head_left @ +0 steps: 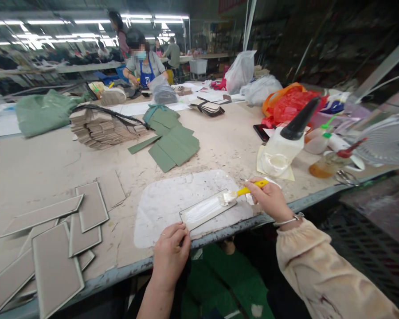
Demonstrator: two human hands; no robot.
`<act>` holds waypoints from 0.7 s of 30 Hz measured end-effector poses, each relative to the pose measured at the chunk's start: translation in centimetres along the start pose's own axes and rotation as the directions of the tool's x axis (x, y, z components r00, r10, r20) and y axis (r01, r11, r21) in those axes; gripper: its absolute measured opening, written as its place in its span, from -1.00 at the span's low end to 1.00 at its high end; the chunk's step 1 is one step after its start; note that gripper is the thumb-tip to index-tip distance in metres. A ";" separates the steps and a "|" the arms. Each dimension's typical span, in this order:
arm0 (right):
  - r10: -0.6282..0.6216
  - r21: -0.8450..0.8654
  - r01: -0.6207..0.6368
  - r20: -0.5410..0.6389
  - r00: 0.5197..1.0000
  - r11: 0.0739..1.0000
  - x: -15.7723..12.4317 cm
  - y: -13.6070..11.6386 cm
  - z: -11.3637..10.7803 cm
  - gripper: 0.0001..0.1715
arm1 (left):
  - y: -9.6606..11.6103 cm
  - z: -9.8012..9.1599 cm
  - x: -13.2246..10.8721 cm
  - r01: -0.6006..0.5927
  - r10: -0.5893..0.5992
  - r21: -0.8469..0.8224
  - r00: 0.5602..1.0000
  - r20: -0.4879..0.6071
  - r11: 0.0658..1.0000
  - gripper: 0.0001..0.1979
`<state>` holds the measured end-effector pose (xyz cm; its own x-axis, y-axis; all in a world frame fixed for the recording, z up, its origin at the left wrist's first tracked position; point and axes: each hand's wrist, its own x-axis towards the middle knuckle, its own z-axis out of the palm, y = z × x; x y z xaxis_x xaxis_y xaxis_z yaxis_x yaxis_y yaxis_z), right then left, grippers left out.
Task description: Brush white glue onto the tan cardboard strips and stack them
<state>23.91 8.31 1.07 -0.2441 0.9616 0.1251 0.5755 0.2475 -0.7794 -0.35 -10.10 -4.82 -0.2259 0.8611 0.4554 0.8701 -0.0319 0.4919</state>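
My right hand [269, 199] is closed around a brush [246, 190] with a yellow handle. Its bristles, thick with white paste, rest on the right end of a thin rectangular panel [206, 211] with a dark edge. White paste is smeared along most of the panel's top. At the panel's near left corner, the bent fingers of my left hand [173, 248] pinch its edge. Underneath lies a whitish rounded sheet [153, 199] at the table's front edge.
Grey-brown bordered panels [56, 266] lie overlapping at left. Green pieces [176, 148] and a stack of brown pieces [101, 128] lie farther back. A white jug [282, 148], glue bottle [329, 164] and fan [389, 139] stand at right. A co-worker [144, 66] sits opposite.
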 end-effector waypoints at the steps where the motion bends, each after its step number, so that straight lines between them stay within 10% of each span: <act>1: -0.021 -0.032 0.020 -0.024 0.999 0.999 0.0 0.1 -0.4 -0.56 | 0.0 0.0 0.0 0.007 -0.007 -0.005 1.000 0.002 1.000 -0.87; 9: -0.444 -0.272 0.383 -0.219 0.869 0.883 -2.5 -1.7 -2.0 -0.78 | 0.4 -0.1 0.2 0.027 -0.027 -0.045 1.000 0.006 0.999 -0.84; 17: -0.643 -0.438 0.675 0.245 0.725 0.594 -5.7 -4.2 2.5 -0.84 | 0.4 -0.1 0.3 0.006 -0.005 -0.053 1.000 0.008 0.999 -0.84; 21: -0.688 -0.360 0.730 0.263 0.676 0.580 -7.3 -5.2 3.8 -0.87 | 0.3 -0.2 0.3 -0.009 0.009 -0.049 1.000 0.002 0.999 -0.85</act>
<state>19.69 -0.43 1.86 -0.7663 0.4491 0.4594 0.4368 0.8886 -0.1400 -0.24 -9.93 -4.35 -0.2174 0.8619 0.4582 0.8495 -0.0641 0.5237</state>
